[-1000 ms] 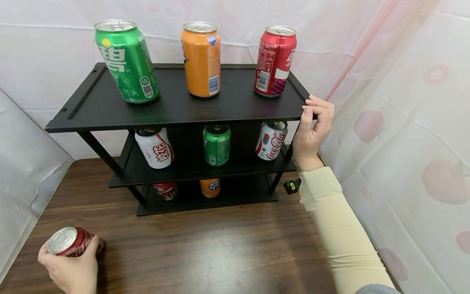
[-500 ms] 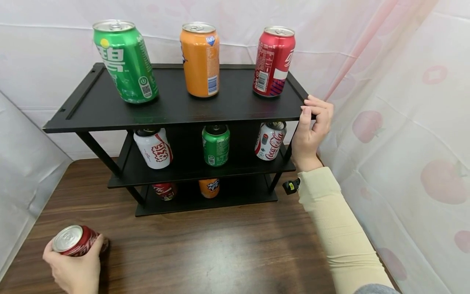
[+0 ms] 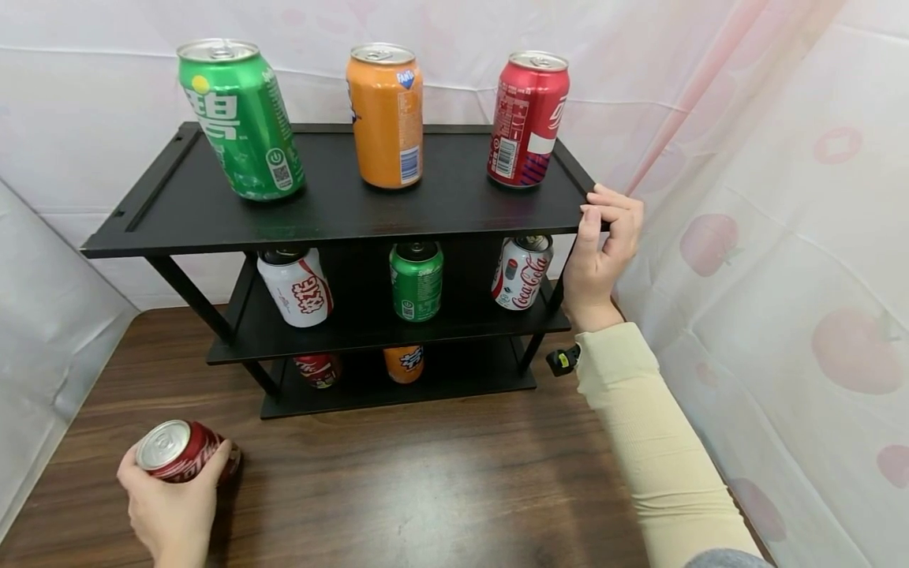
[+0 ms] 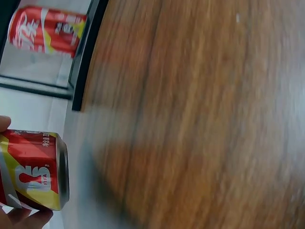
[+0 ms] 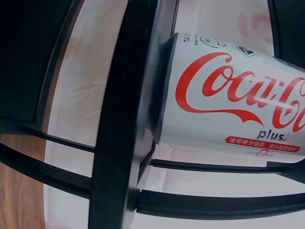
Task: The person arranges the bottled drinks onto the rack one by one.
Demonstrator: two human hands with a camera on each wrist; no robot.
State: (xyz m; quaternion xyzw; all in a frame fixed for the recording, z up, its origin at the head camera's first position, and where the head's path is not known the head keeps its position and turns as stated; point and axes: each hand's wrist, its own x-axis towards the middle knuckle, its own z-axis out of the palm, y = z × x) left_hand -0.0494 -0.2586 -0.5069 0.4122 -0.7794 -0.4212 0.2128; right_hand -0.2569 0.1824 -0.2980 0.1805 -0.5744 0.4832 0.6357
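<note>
My left hand [image 3: 170, 505] grips a red Coca-Cola can [image 3: 177, 451], thumb on one side and fingers round the other, low on the left over the wooden table. The can's silver top faces up, tilted toward the left. In the left wrist view the same red and yellow can [image 4: 33, 167] shows at the left edge, with fingertips on it. At the black three-tier shelf [image 3: 334, 225], my right hand [image 3: 604, 252] grips the front right corner of the top board, thumb in front and fingers over the edge.
The top board carries a green Sprite can [image 3: 241, 126], an orange Fanta can [image 3: 387, 118] and a red can [image 3: 529, 118]. On the middle tier stand a white can [image 3: 297, 290], a green can [image 3: 416, 282] and a Coca-Cola plus can [image 5: 238, 100]. Below are a red can [image 3: 318, 370] and an orange can [image 3: 404, 364].
My left hand has moved right and a little toward the shelf, carrying the red can with it. The right hand keeps its grip on the shelf corner.
</note>
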